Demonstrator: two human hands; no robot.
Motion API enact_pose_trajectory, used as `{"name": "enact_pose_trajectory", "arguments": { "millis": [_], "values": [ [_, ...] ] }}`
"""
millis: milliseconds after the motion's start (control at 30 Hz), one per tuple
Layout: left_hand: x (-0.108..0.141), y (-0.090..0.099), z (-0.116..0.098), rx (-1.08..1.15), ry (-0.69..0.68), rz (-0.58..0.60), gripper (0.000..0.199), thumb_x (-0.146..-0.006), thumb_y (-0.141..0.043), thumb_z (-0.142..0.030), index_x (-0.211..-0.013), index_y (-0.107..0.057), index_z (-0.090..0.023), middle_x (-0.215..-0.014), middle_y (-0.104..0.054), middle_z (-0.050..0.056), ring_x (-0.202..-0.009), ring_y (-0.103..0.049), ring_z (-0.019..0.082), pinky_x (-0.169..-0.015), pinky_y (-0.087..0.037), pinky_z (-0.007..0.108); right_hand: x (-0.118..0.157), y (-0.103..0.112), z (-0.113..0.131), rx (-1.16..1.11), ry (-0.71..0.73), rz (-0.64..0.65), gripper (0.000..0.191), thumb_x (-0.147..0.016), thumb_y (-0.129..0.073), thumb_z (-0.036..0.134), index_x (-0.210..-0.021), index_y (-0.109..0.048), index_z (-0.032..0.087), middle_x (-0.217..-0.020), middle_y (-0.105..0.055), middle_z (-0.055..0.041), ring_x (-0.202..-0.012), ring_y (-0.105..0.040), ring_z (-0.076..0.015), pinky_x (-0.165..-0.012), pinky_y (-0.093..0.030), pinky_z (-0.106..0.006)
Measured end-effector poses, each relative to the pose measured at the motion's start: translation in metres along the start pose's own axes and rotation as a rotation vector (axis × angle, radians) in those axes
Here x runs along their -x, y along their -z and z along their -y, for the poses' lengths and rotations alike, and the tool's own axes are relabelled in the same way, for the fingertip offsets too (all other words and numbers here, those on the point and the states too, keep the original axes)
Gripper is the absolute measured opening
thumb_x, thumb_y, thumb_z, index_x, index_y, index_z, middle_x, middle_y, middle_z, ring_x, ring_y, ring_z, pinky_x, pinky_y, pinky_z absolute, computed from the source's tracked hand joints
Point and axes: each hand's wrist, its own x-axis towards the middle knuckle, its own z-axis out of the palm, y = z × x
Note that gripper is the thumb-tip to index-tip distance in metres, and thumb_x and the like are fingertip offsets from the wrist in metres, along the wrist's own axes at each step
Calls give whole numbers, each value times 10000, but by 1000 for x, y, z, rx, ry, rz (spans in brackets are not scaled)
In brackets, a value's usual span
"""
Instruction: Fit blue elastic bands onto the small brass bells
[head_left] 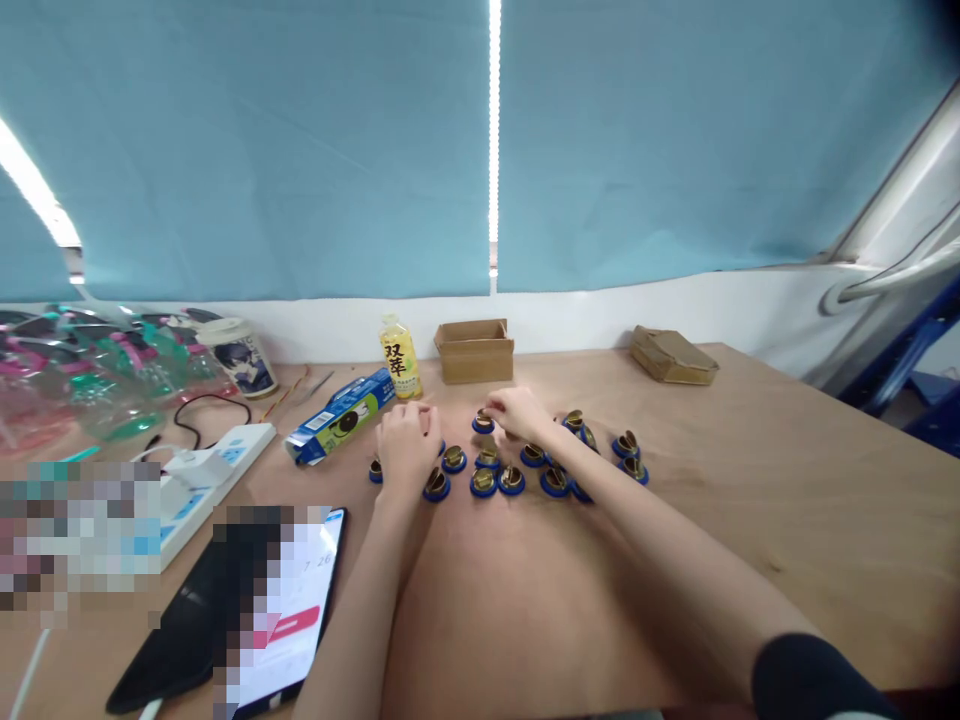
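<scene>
Several small round pieces with blue rims and brass-coloured folding metal parts on top lie in a loose group on the wooden table. My right hand [517, 412] reaches in from the right, thumb and fingers pinched at the brass part of the rearmost blue-rimmed piece [484, 422]. At the left end of the group, my left hand [407, 440] is curled, palm down. A bit of blue rim shows beside its fingers; what lies under them is hidden. Nearest to it are one blue-rimmed piece [436, 485] in front and another [454, 459] to the right.
Behind the hands are a blue-and-green carton [341, 415], a yellow bottle [401, 360] and an open cardboard box [476, 355]. A flattish brown package [673, 355] lies back right. Leftward are a phone [300, 610], a power strip [225, 470], a patterned cup [240, 358] and clear plastic bottles [127, 375].
</scene>
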Motion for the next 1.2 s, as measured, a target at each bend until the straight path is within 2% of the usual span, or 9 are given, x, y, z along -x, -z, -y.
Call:
{"name": "enact_pose_trajectory", "arguments": {
  "millis": [133, 233, 367, 533, 633, 800, 900, 1000, 1200],
  "values": [
    [-6, 9, 21, -82, 230, -14, 467, -900, -387, -421, -1059, -656, -73, -1122, -630, 268, -1126, -539, 414, -945, -389, 519, -5, -11, 6, 78, 18, 92, 183, -866, -614, 267, -722, -696, 190, -837, -737, -88, -904, -666, -253, -848, -363, -344],
    [-9, 8, 36, -94, 388, 38, 575, -898, -358, -479, -1092, -634, -14, -1166, -597, 343, -1145, -532, 466, -929, -384, 573, 1, -2, 8, 85, 9, 67, 204, -911, -560, 317, -836, -705, 196, -947, -728, -100, -986, -640, -254, -905, -350, -367],
    [-8, -2, 45, -34, 475, 180, 641, -901, -305, -530, -1127, -628, -24, -1193, -603, 355, -1131, -558, 500, -883, -410, 598, 22, 36, -8, 49, -60, -12, 242, -941, -487, 315, -1014, -685, 198, -1076, -702, -108, -1052, -607, -254, -938, -374, -371],
    [-2, -19, 34, 46, 445, 256, 633, -882, -316, -576, -1129, -620, -79, -1242, -598, 329, -1197, -534, 485, -949, -372, 610, 82, 100, -65, -56, -194, 24, 305, -933, -496, 374, -1033, -711, 183, -1093, -718, -125, -998, -652, -285, -877, -477, -383],
    [1, -28, 26, 113, 401, 256, 614, -869, -338, -591, -1095, -616, -92, -1231, -596, 342, -1222, -514, 486, -971, -342, 625, 123, 117, -96, -268, -394, 8, 368, -883, -568, 503, -1074, -727, 232, -1246, -673, -92, -1183, -584, -329, -1037, -416, -423],
    [0, -37, 20, 276, 324, 272, 524, -877, -369, -550, -1058, -616, -124, -1215, -631, 297, -1229, -524, 454, -994, -338, 608, 153, 86, -117, -528, -651, -210, 531, -868, -547, 593, -1252, -645, 239, -1485, -467, -71, -1400, -377, -310, -1201, -199, -445],
    [-5, -35, 24, 420, 226, 259, 466, -917, -348, -492, -1099, -627, -165, -1260, -643, 200, -1232, -557, 345, -1035, -374, 483, 142, 56, -125, -797, -642, -269, 510, -935, -445, 538, -1314, -584, 226, -1493, -456, -83, -1388, -407, -267, -1179, -267, -429],
    [-11, -30, 40, 556, 185, 188, 477, -947, -300, -467, -1191, -615, -206, -1337, -615, 110, -1286, -525, 250, -1076, -366, 368, 124, 41, -135, -857, -612, -238, 497, -968, -373, 508, -1254, -617, 183, -1442, -515, -121, -1334, -484, -238, -1159, -311, -380],
    [-21, -40, 70, 783, 331, 148, 801, -927, -63, -576, -1204, -621, -72, -1188, -687, 202, -1088, -666, 280, -944, -499, 410, 109, 40, -147, -946, -572, -184, 625, -989, -163, 533, -1104, -679, 201, -1345, -610, -119, -1258, -564, -226, -1134, -353, -396]
  ]
}}
